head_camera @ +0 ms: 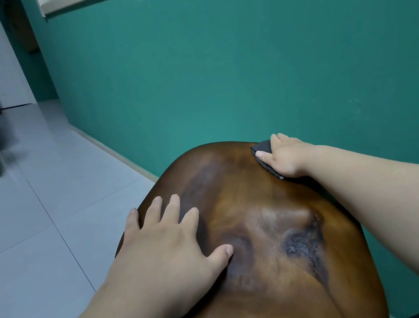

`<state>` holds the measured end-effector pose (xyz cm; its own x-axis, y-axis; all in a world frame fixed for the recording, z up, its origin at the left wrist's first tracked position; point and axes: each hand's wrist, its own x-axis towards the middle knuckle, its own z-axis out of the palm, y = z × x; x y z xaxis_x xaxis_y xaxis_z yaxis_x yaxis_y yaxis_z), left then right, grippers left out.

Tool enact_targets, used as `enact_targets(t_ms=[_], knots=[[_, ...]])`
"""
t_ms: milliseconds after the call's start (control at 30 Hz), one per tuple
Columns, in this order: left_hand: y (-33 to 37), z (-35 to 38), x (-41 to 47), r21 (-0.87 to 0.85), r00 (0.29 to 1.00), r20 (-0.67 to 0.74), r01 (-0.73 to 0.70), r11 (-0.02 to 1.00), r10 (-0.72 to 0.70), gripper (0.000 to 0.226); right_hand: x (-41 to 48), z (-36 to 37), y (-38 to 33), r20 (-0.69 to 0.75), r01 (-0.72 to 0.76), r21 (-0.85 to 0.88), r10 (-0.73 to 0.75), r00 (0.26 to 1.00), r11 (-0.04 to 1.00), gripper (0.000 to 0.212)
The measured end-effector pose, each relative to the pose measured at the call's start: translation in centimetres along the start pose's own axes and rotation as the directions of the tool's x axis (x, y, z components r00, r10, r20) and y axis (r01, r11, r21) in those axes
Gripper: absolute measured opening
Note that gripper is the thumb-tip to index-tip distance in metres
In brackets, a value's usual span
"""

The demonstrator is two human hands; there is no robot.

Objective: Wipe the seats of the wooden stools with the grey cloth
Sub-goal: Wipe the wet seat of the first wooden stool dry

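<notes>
Right hand (283, 155) presses grey cloth (265, 154) flat, fingers over it, at far right edge of wooden stool seat (258, 234). Left hand (168, 247) spread, fingers straight, palm down on seat's left side. Green wall (240, 55) just behind stool; grey tiled floor (20, 234) at left.

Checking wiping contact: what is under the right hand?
The right hand presses the grey cloth onto the stool seat near its far edge. Most of the cloth is hidden.
</notes>
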<state>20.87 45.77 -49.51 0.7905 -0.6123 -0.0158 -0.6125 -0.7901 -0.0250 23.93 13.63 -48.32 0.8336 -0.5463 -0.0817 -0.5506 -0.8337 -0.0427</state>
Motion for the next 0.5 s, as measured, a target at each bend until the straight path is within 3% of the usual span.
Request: enact_targets(t_ms=[200,300,500], knots=[[-0.1,-0.2,-0.1,-0.02,1.0,-0.002,-0.003,1.0,0.003,0.093,-1.5,0.4,1.1,-0.036,0.108,-0.082,-0.112,0.993,0.991,0.07],[0.0,-0.2,-0.1,-0.019,1.0,0.002,-0.006,1.0,0.006,0.092,-3.7,0.7,1.7,0.024,0.155,-0.141,-0.153,0.988,0.978,0.078],[0.1,-0.3,0.0,-0.029,1.0,0.022,-0.002,1.0,0.002,0.09,-10.2,0.4,2.1,0.138,0.208,-0.072,-0.197,0.971,0.975,0.076]])
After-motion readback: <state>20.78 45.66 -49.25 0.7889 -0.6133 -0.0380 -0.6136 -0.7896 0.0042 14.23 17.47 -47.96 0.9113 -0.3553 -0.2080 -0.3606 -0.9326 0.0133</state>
